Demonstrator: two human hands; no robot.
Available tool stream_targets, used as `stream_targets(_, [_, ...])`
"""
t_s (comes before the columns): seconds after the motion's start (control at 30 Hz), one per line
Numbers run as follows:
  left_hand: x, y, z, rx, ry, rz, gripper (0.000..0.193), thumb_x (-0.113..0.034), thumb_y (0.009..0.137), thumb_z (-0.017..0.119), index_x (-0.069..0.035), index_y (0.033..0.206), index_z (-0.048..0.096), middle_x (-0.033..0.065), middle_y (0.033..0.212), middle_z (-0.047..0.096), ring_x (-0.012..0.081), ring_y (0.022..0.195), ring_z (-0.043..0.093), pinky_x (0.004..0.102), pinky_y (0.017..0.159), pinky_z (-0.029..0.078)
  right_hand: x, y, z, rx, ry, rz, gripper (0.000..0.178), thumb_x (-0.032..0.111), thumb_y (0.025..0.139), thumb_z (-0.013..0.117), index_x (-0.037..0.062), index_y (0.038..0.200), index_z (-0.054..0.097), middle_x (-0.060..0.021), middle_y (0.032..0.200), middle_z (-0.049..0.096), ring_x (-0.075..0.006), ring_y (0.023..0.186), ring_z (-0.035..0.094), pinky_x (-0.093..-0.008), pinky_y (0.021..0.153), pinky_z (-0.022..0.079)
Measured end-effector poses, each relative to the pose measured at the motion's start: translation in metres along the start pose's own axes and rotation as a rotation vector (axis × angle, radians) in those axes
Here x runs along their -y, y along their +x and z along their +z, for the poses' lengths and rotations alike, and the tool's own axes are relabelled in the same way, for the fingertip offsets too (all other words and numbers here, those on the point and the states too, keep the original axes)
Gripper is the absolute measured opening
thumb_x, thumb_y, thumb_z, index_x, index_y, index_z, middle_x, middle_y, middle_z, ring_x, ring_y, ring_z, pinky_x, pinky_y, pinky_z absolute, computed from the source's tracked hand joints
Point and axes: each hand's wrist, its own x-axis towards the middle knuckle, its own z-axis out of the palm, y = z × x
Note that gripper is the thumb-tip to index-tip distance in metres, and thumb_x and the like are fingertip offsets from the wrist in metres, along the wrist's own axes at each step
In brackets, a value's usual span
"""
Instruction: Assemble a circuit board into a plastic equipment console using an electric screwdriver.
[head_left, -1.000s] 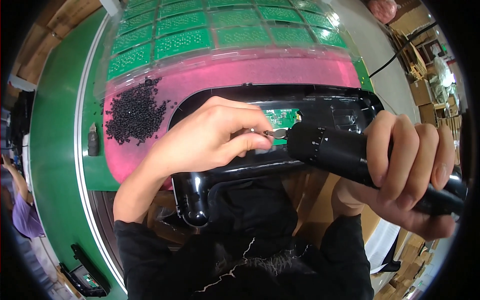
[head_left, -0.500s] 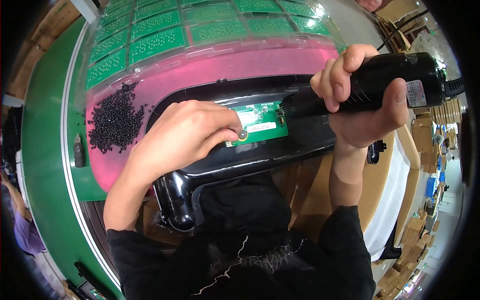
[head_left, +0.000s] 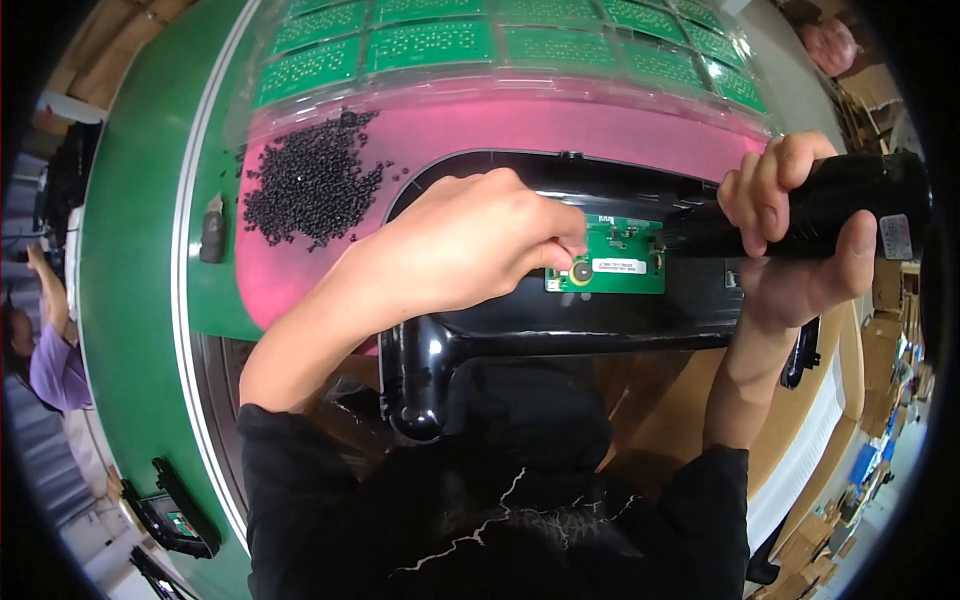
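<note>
A green circuit board [head_left: 628, 240] with a white label and a round part near its lower left corner lies inside a long black plastic housing [head_left: 560, 325]. My left hand [head_left: 475, 240] comes over the housing from the left, thumb and fingers pinched together at the board's left end beside the round part. Whatever is between those fingertips is hidden. Wrapped in my right hand [head_left: 790, 240] is a thick black cylindrical electric screwdriver [head_left: 850, 205], lying nearly level and pointing left. Its dark front end is at the board's right edge; the tip is hard to make out.
A heap of small black screws [head_left: 310, 185] lies on a pink mat [head_left: 450, 130]. Clear trays of green boards [head_left: 430, 45] stand behind it. A dark stubby object [head_left: 213, 230] rests on the green table [head_left: 130, 200]. Another person [head_left: 60, 360] is at far left.
My view has shifted, so housing, screws and hands appear farther right. My left fingertips have curled slightly up from the round part. The screwdriver stays in my right hand by the board's right edge.
</note>
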Motion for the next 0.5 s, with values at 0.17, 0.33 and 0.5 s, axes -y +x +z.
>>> stream_targets(0.17, [0.003, -0.001, -0.001, -0.018, 0.03, 0.018, 0.015, -0.014, 0.08, 0.064, -0.006, 0.093, 0.065, 0.0075, 0.084, 0.068, 0.0272, 0.075, 0.065, 0.035, 0.064, 0.05, 0.0, -0.004, 0.007, -0.117, -0.066, -0.012, 0.054, 0.051, 0.084, 0.046, -0.0015, 0.093, 0.05, -0.0033, 0.059, 0.048, -0.0104, 0.048, 0.041, -0.024, 0.051, 0.035])
stream_targets(0.33, [0.006, -0.003, 0.001, -0.076, -0.01, 0.072, 0.015, -0.015, 0.079, 0.066, -0.004, 0.09, 0.065, 0.0087, 0.083, 0.068, 0.0279, 0.072, 0.065, 0.0338, 0.063, 0.049, 0.015, -0.017, 0.025, -0.054, 0.067, -0.026, 0.056, 0.055, 0.071, 0.064, 0.0055, 0.09, 0.047, 0.003, 0.064, 0.049, -0.0068, 0.049, 0.044, -0.0215, 0.054, 0.033])
stream_targets(0.5, [-0.008, 0.003, -0.009, -0.068, -0.317, 0.113, 0.009, -0.009, 0.077, 0.068, -0.002, 0.083, 0.067, 0.0051, 0.074, 0.067, 0.0132, 0.062, 0.062, 0.0247, 0.054, 0.047, 0.033, -0.019, 0.039, 0.019, 0.266, -0.135, 0.049, 0.045, 0.067, 0.072, 0.0093, 0.086, 0.045, 0.0047, 0.063, 0.051, -0.0038, 0.047, 0.047, -0.0184, 0.053, 0.037])
